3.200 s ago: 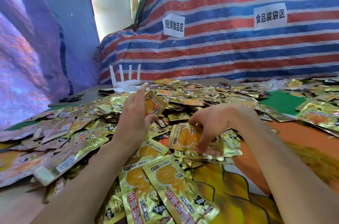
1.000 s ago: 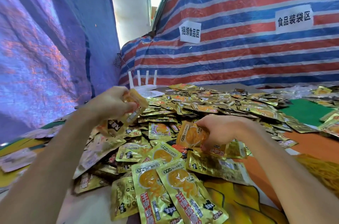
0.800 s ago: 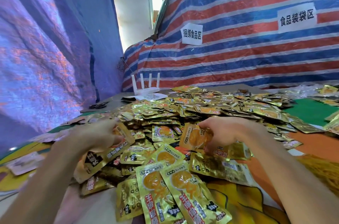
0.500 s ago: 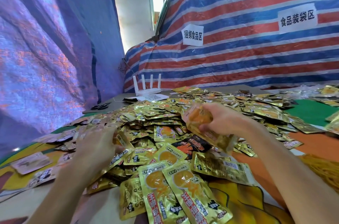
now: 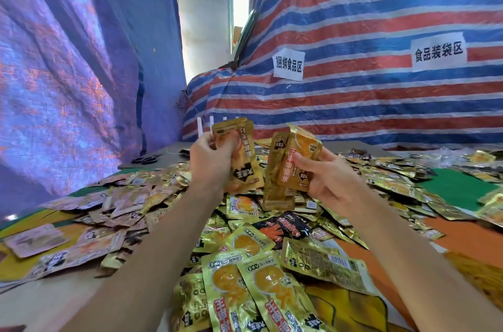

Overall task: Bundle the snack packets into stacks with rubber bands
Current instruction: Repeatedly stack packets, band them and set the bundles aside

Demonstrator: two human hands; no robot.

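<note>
Gold snack packets [image 5: 152,190] lie heaped across the table in front of me. My left hand [image 5: 211,165] is raised above the heap and grips a few upright gold packets [image 5: 241,152]. My right hand [image 5: 329,178] is raised beside it and holds its own small stack of gold packets [image 5: 292,165], thumb across the front. The two held stacks are a little apart. Two gold packets [image 5: 255,293] lie side by side nearest to me. No rubber band is visible.
A striped tarpaulin [image 5: 381,103] with two white paper signs hangs behind the table and a blue tarpaulin [image 5: 68,73] to the left. Black scissors [image 5: 144,159] lie at the far left edge. A green mat [image 5: 457,187] lies on the right. A black packet [image 5: 283,228] lies among the gold ones.
Both hands have risen from the heap, each carrying packets. The left hand picked packets up from the left side of the pile and brought them up next to the right hand's stack.
</note>
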